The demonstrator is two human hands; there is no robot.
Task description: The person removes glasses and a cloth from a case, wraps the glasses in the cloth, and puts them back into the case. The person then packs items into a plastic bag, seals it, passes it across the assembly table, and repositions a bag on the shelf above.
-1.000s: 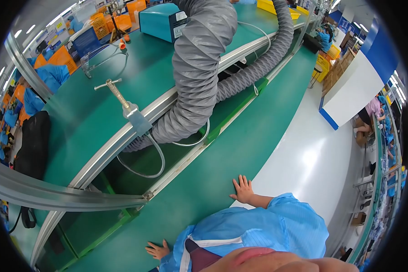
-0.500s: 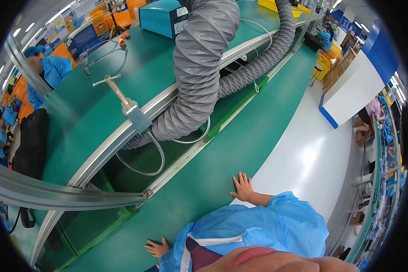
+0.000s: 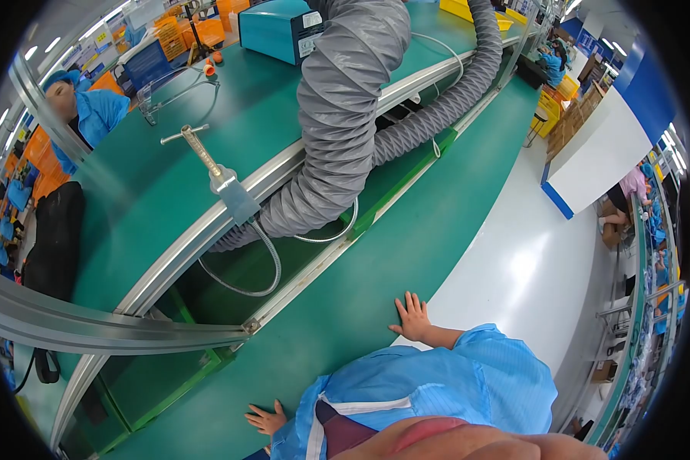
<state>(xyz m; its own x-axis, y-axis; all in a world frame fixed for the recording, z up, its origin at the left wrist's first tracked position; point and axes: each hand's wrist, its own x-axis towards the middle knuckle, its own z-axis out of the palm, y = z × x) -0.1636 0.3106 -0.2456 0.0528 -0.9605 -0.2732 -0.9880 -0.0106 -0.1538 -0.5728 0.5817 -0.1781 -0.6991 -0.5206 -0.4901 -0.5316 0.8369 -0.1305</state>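
Note:
My right hand (image 3: 414, 317) lies palm down with fingers spread on the green work surface (image 3: 345, 291), near its edge. Lower down, my left hand (image 3: 267, 419) rests on the same surface, fingers apart. Neither one holds anything. Blue sleeves cover both arms. Beyond the hands, a metal clamp with a T-handle (image 3: 234, 195) grips the aluminium rail (image 3: 153, 280). A thin flexible metal hose (image 3: 274, 264) loops below it. The thick grey duct (image 3: 341, 115) stands just past the clamp.
A teal box-shaped device (image 3: 272, 31) sits on the raised green bench. At left lies a black item (image 3: 54, 238), near a curved-looking metal post (image 3: 92, 330). A co-worker in blue (image 3: 100, 115) is across the bench. White floor (image 3: 514, 261) lies to the right.
The co-worker across the bench has raised their head and shifted slightly. The view has moved a little; both my hands stay in place on the surface.

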